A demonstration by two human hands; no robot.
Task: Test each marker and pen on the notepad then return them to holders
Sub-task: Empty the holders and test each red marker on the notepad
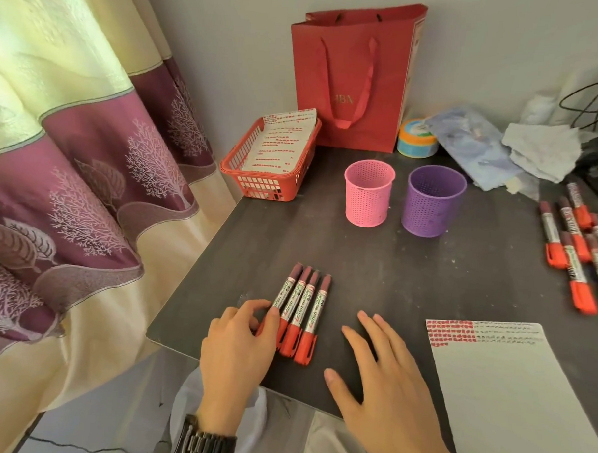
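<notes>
Lower centre of the frame: row of markers [302, 312], four red-capped ones side by side on the dark counter [391, 271], caps toward the camera. Left hand [237, 350] sits at the row's left edge with fingers curled onto the leftmost cap. Its grip is unclear: can't tell if it pinches or only touches. Right hand [383, 380] is just right of the row, grip fully open, fingers straight, holding nothing. Notepad [522, 407] lies lower right, with red and faint test marks along its top edge. Pink holder [369, 198] and purple holder [432, 201] stand upright side by side mid-frame, above the row. Loose markers [577, 245] are piled at the right edge. Red basket [258, 183] holding marked paper sits upper centre-left, with the red bag [352, 78] just right of it against the wall.
</notes>
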